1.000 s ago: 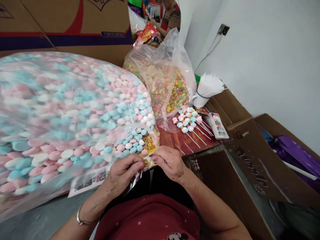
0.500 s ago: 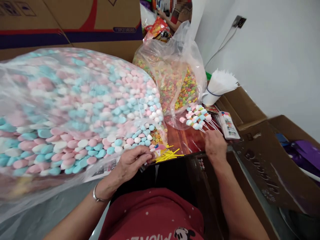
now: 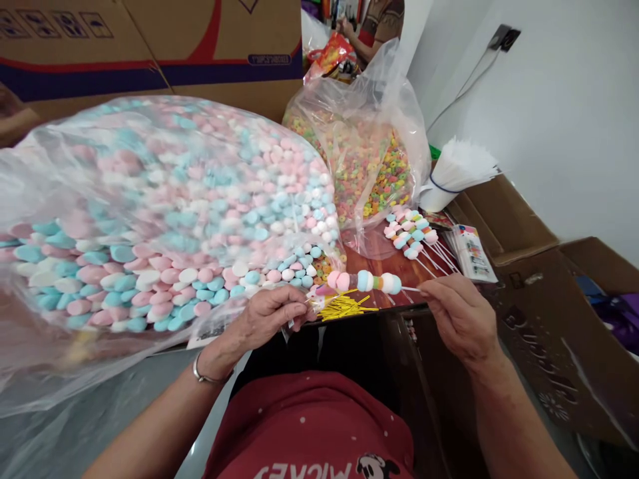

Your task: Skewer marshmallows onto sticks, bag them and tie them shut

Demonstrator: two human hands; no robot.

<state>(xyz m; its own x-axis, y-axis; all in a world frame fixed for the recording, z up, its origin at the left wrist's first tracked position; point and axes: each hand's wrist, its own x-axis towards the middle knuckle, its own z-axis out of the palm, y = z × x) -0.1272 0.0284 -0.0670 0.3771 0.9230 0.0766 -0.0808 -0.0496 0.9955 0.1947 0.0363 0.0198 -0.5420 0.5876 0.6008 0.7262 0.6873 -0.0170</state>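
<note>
My right hand (image 3: 462, 316) is closed on the white stick of a marshmallow skewer (image 3: 382, 283), whose pink, white and blue marshmallows alternate with gummy rings. The skewer lies level, its tip pointing at my left hand (image 3: 274, 309). Between the closed fingers of that hand is a small clear printed plastic bag (image 3: 319, 298), mostly hidden by the fingers. Yellow twist ties (image 3: 349, 306) lie on the red tabletop just beyond it. More marshmallow skewers (image 3: 412, 233) rest in a pile farther back, sticks towards me.
A huge clear bag of marshmallows (image 3: 164, 219) fills the left side. Behind the table's middle stands a bag of gummy rings (image 3: 369, 153). At right are a cup of white sticks (image 3: 452, 176), a stack of printed bags (image 3: 474, 253) and cardboard boxes (image 3: 549, 339). A person (image 3: 382, 30) is in the background.
My right hand has drawn one skewer off the pile and brought it nearer, level before the small bag. My left hand stays on the bag. The camera view has shifted slightly left.
</note>
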